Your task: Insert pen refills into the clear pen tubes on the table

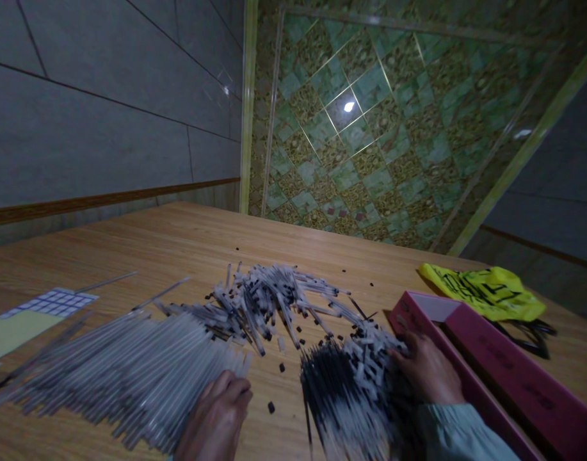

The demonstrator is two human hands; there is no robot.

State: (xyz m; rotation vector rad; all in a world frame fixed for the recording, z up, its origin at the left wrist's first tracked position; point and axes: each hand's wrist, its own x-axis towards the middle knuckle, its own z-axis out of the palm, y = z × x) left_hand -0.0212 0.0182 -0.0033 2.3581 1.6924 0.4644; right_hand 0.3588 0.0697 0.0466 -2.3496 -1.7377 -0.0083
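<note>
My left hand (pixel 219 413) rests at the right end of a wide pile of thin clear plastic tubes (pixel 130 371), its fingers curled in; what they hold, if anything, is hidden. My right hand (pixel 427 365) is at the edge of a heap of small white plastic pieces (pixel 370 352), thumb and fingers drawn together; whatever is between them does not show. Between the hands lies a bundle of thin black-and-clear sticks (pixel 341 397), somewhat blurred. Behind it spreads a loose heap of short whitish tubes with dark ends (pixel 269 294).
A pink-red open box (pixel 504 358) stands beside my right arm. Beyond it lie a yellow bag (pixel 485 288) and black-framed glasses (pixel 528 333). Small black bits (pixel 271 407) dot the wooden table (pixel 187 240). Yellow and checked paper (pixel 34 314) lies at left.
</note>
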